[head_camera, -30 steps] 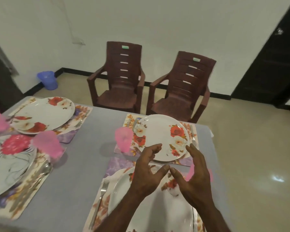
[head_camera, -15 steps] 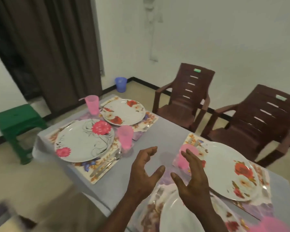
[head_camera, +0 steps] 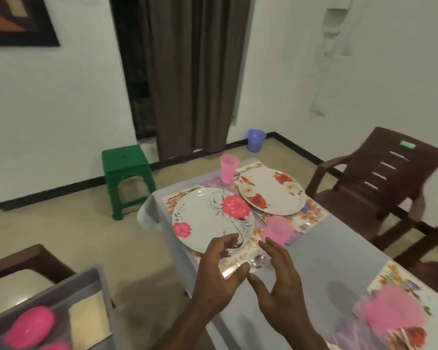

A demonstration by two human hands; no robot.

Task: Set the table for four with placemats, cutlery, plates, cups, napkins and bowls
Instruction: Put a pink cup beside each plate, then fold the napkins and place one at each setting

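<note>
Both my hands are empty with fingers spread: left hand, right hand, over the table. Plates and pink cups are set. I think bowls come next: the pink bowls wait near left.

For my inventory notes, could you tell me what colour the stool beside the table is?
The stool is green, seen clearly in the head view.

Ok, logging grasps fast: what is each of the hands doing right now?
Left hand: open, fingers loosely curled, holding nothing.
Right hand: open, fingers relaxed, holding nothing.
</note>
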